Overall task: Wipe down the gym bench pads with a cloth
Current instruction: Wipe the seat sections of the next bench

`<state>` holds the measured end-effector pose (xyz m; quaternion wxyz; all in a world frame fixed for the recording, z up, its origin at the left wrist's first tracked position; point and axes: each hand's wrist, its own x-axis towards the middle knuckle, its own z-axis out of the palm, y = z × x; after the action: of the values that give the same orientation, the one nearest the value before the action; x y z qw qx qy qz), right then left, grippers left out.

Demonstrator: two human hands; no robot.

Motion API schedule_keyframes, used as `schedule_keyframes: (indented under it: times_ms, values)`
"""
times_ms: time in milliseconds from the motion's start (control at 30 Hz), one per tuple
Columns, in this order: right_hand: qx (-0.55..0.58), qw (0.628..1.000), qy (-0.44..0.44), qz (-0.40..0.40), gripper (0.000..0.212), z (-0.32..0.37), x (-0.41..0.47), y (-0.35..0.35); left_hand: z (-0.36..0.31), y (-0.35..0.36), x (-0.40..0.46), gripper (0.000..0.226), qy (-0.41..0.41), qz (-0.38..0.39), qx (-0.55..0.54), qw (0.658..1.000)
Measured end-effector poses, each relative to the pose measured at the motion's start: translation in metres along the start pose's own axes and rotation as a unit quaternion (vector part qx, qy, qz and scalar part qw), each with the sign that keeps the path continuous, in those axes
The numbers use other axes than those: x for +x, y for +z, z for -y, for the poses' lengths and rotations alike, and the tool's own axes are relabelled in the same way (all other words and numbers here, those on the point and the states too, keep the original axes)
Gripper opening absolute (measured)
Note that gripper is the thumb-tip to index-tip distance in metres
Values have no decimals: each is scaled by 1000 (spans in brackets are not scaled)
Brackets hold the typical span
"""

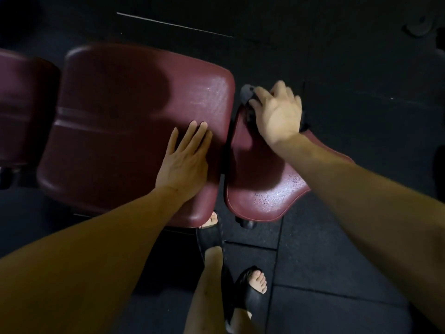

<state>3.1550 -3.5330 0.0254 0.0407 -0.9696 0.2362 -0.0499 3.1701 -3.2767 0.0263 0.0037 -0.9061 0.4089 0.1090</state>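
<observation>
Head view, items listed near to far.

Feet: two, in black slide sandals (248, 295), on dark rubber floor tiles (325, 273) below the bench edge.

Left hand (184, 162): flat, palm down, fingers straight and together, resting on the near right part of the large maroon pad (125, 112). Grasps nothing.

Small maroon pad (265, 189): just right of the large pad, a narrow gap between them; tilted, tapering toward its far end; glossy, speckled surface near the front edge.

Right hand (277, 114): at the far, narrow end of the small pad, fingers curled down over a dark cloth (248, 92), pressing it against the pad. Cloth shows grey beyond the fingertips and black behind the wrist; blurred.

Third maroon pad (21, 109): at the left edge, beside the large pad, partly out of view.

Far floor: dark, with a thin pale line (173, 24) running across it.
</observation>
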Motion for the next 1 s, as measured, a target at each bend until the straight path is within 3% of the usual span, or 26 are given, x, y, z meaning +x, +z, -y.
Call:
schedule_keyframes:
  times_ms: [100,233,333,433,500,633,800,933,1000]
  values:
    - [39,997,-60,0,34,8,-68,-8,0,-1,0,67,-2,-2,1,1000]
    - [61,984,-155,64,28,13,-160,-20,-2,-4,1,67,-5,-5,-3,1000]
    - [45,980,-193,13,26,6,-136,-15,-3,-2,0,67,-3,-16,5,1000]
    - [9,992,-113,-49,27,18,-61,-3,-2,2,-1,66,-2,-34,-1,999]
    - [4,997,-69,-37,28,29,-35,-4,-1,1,-2,66,-1,-36,-11,999]
    - [16,995,-97,-26,28,27,-99,-11,2,-2,0,68,-10,-31,-47,998]
    - [45,978,-202,38,24,15,-206,-18,-2,-11,-21,61,-17,-29,-61,998]
    - [40,965,-259,1,26,-3,-186,-18,-8,-4,-47,59,-39,-27,-52,998]
    - [21,974,-222,-43,29,-11,-138,-14,-8,0,-50,60,-30,-28,-25,999]
